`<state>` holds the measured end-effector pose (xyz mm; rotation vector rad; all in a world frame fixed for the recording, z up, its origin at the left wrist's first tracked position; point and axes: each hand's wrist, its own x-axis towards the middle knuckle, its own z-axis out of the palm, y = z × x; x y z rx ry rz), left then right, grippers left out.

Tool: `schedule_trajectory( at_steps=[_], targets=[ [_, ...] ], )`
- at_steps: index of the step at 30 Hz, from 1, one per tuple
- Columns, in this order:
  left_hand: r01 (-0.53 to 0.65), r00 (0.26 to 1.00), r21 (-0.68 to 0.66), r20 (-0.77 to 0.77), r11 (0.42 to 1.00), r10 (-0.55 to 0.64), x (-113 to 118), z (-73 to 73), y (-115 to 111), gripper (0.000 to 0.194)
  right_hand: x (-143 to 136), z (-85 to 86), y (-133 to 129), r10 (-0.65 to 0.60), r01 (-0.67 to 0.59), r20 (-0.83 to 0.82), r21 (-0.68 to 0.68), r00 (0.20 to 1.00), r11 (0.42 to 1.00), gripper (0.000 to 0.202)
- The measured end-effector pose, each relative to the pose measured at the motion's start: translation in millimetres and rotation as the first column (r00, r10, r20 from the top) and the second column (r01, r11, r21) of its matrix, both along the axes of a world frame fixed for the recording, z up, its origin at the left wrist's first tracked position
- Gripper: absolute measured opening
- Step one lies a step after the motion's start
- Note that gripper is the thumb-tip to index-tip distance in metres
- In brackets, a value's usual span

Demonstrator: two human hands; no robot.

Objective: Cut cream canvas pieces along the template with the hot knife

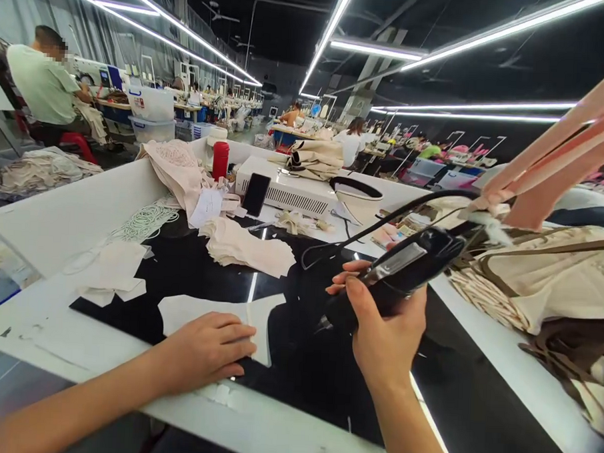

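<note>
My left hand (209, 353) lies flat, fingers stretched out, on a white cut-out piece (193, 313) with curved edges. The piece rests on the glossy black tabletop (315, 374). Off to the right, my right hand (387, 330) is wrapped around a black corded power tool (400, 264), held tilted above the surface with its lower end toward the piece. A black cable (382, 223) loops from the tool's upper end. Pink fabric strips (545, 157) are knotted there too. The tool's exact kind is unclear.
Pale stacked fabric pieces (248, 246) lie beyond my left hand, near a phone (256, 194) leaning on a vented white box (284, 185). A red bottle (220, 160) stands behind. Pale green cord (146, 223) lies left; beige fabric (554, 277) is heaped right. A person (42, 85) sits far left.
</note>
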<state>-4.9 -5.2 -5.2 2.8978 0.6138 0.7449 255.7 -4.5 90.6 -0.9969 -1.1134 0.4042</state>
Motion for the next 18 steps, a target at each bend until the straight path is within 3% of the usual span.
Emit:
schedule_trajectory(
  at_steps=[9, 18],
  targets=[
    [0.016, 1.0, -0.09, -0.004, 0.996, -0.016, 2.5, 18.0, 2.0, 0.022, -22.9, 3.7, -15.2, 0.114, -0.114, -0.005, 0.025, 0.993, 0.993, 0.043],
    [0.092, 0.995, -0.002, -0.039, 0.996, -0.092, 32.3, 13.3, 2.4, 0.013, -42.7, -9.9, -38.1, 0.332, -0.321, -0.145, 0.095, 0.932, 0.942, 0.043]
  ],
)
